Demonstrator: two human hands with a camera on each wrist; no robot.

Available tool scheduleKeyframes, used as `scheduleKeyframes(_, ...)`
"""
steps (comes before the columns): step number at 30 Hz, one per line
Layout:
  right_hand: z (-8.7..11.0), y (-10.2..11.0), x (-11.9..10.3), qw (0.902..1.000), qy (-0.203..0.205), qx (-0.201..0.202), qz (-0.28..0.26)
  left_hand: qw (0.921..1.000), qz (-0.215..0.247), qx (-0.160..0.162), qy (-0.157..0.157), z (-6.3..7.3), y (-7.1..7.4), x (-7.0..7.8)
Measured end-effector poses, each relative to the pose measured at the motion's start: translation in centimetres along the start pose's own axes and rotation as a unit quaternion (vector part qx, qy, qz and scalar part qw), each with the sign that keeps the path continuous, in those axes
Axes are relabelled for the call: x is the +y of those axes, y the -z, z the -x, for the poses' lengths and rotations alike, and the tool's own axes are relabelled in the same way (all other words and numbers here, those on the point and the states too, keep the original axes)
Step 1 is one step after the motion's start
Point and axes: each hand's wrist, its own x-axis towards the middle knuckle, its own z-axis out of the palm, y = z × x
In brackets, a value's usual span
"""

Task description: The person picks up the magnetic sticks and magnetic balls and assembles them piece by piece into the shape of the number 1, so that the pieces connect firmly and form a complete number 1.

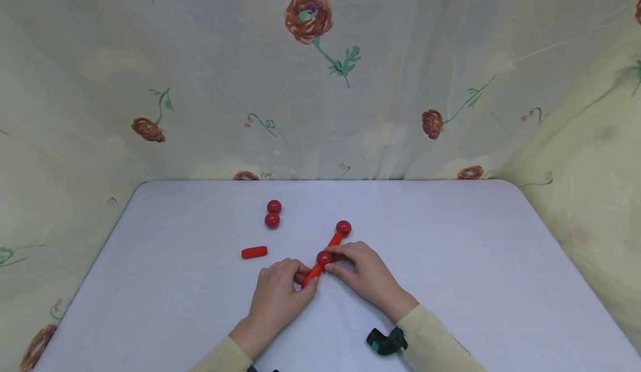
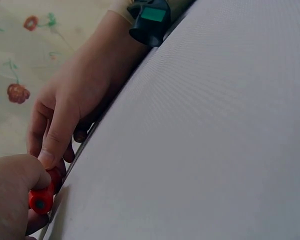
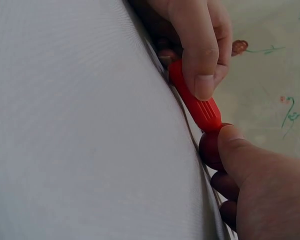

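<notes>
My left hand (image 1: 280, 291) pinches a red rod (image 1: 312, 275) between thumb and fingers. One end of that rod meets a dark red ball (image 1: 324, 258), which my right hand (image 1: 368, 274) pinches between thumb and fingertips. Beyond the ball a second red rod (image 1: 335, 239) runs up and to the right, with another red ball (image 1: 343, 227) at its far end, so the pieces form one slanting line. In the right wrist view the held rod (image 3: 202, 107) shows grooves along its side. From the left wrist view, its near end (image 2: 40, 204) has a dark round spot.
A loose red rod (image 1: 254, 252) lies on the white table (image 1: 150, 305) left of the hands. Behind it two red balls (image 1: 272, 213) sit against each other. A black wrist device (image 1: 386, 342) is at the right wrist. Floral cloth (image 1: 390, 83) hangs along the table's back edge.
</notes>
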Motion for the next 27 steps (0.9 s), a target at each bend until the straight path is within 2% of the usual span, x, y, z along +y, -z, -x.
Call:
scheduleKeyframes(12, 0.00, -0.03, -0.09, 0.9998, 0.018, 0.005, -0.001, 1.0000, 0.001, 0.002, -0.001, 0.04, -0.03, -0.03)
scheduleKeyframes(27, -0.12, -0.01, -0.23, 0.9999, 0.009, 0.006, -0.001, 1.0000, 0.000, 0.006, -0.003, 0.03, -0.10, -0.06)
